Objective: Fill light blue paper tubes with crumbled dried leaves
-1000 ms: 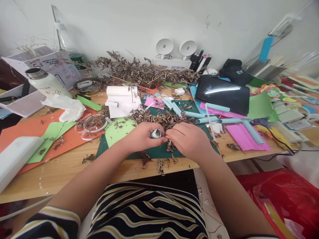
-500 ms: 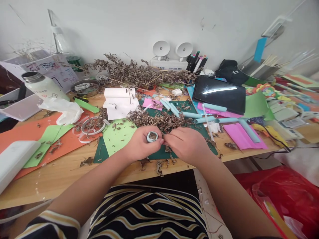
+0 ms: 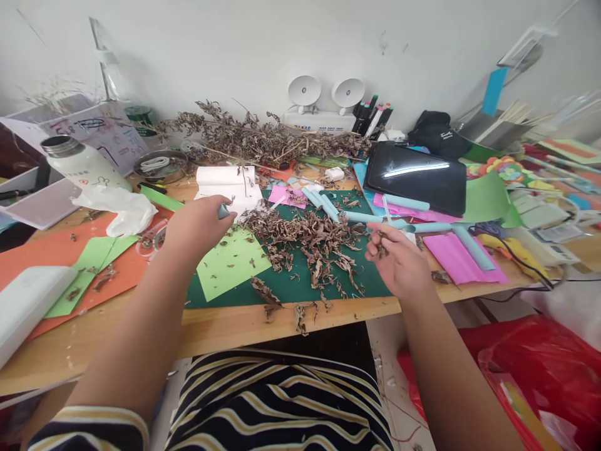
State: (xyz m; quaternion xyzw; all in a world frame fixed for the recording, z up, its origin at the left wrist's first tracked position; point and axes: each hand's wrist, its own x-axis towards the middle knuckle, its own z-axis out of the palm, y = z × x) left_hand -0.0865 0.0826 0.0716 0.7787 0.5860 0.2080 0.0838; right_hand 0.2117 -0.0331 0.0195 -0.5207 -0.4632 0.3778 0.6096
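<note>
At the left, above the white paper and the light green sheet (image 3: 231, 263), my left hand (image 3: 197, 228) is closed round a light blue paper tube (image 3: 224, 212). Only a short piece of the tube shows past the fingers. My right hand (image 3: 401, 260) is palm-up at the right edge of the green cutting mat (image 3: 300, 285). Its curled fingers hold a small bit of dried leaf (image 3: 382, 248). Between the hands a loose heap of dried leaves (image 3: 310, 235) lies on the mat. Several more light blue paper tubes (image 3: 359, 217) lie behind and to the right of the heap.
A bundle of dried stems (image 3: 263, 138) runs along the wall. A black tablet (image 3: 416, 178) lies back right, near pink paper (image 3: 439, 254). At the left are an open bottle (image 3: 87, 163), a roll of clear tape (image 3: 159, 235), orange paper (image 3: 28, 250) and a white box (image 3: 35, 307).
My hands were together over the leaf heap, with the tube's leaf-filled end facing up. Now they are apart: the left has moved left and away with the tube, the right to the right.
</note>
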